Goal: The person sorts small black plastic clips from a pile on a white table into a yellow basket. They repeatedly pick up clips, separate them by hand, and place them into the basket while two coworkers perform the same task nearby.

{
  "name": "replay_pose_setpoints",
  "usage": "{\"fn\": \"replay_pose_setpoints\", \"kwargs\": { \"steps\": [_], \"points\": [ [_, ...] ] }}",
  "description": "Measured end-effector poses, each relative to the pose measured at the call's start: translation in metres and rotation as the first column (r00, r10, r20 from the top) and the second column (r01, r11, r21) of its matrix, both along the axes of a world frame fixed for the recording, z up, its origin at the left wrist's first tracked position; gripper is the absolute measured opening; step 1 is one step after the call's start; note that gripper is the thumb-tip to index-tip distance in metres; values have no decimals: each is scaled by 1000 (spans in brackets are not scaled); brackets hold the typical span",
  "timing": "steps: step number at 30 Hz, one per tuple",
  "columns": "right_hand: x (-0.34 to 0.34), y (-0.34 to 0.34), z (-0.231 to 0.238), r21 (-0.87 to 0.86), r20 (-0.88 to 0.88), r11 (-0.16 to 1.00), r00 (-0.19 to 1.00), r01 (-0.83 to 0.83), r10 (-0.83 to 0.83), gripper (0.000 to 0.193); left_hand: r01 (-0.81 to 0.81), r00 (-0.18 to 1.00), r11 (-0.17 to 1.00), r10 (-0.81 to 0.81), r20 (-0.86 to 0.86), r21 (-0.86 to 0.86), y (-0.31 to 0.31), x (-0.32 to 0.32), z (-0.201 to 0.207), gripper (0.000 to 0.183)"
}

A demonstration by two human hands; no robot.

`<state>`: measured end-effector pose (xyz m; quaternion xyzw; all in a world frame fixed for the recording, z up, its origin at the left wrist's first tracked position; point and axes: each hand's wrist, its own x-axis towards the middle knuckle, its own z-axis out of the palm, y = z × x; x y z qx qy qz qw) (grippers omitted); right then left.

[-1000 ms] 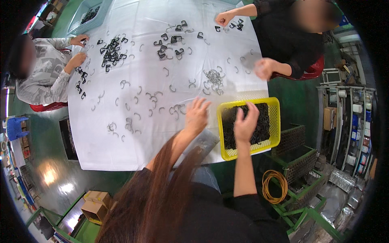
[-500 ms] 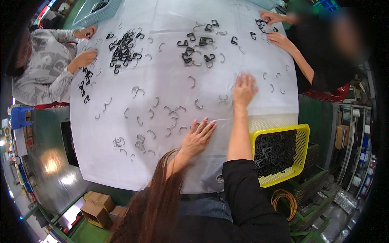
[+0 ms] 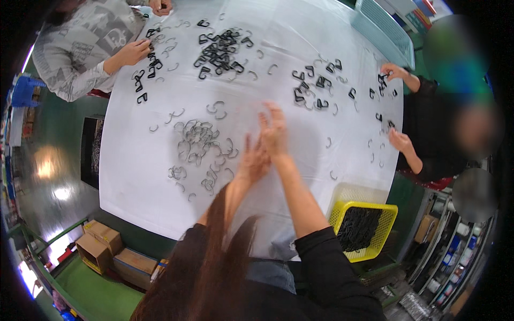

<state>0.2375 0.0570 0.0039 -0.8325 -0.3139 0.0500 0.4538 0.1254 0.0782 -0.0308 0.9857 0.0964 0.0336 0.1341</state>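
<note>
My left hand point(image 3: 254, 162) is low over the middle of the white-covered table, its fingers apart and blurred. Just right of it and slightly farther away is my right hand point(image 3: 274, 135), also smeared by motion, with its fingers stretched out and nothing visible in them. The two hands overlap or nearly touch at the sides. To their left lies a loose pile of C-shaped grey clips point(image 3: 197, 142). Farther off, a heap of black hook-shaped pieces point(image 3: 220, 52) lies left of centre, and a smaller black group point(image 3: 320, 82) lies right of centre.
A yellow basket point(image 3: 386, 227) full of black pieces stands at the table's right front corner. Beyond is a pale blue basket point(image 3: 383, 32). Co-workers' hands point(image 3: 135, 52) handle black pieces at the left and right edges. Cardboard boxes point(image 3: 101, 239) stand at the lower left.
The view has turned, shifting the scene. The scattered grey clips now lie bunched left of my hands. My right hand has come leftward to my left hand.
</note>
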Motion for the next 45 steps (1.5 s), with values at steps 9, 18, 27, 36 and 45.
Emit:
{"fn": "replay_pose_setpoints", "kwargs": {
  "steps": [9,18,27,36,45],
  "points": [
    [142,135,-21,-268,158,962,982,-57,102,47,-442,896,894,444,-13,66,163,-92,14,54],
    [128,251,2,-637,83,710,890,-299,449,80,-476,879,878,476,-20,-42,164,-92,19,51],
    [25,23,10,-471,-184,755,888,-456,422,29,-442,892,893,447,58,-80,165,-94,8,49],
    [23,-154,40,-384,-738,922,583,51,-340,25,-385,896,920,391,212,-70,113,-58,34,37],
    [-8,-207,56,-124,-945,934,248,335,-215,36,-206,963,950,240,124,-236,25,53,28,47]
  ]
}}
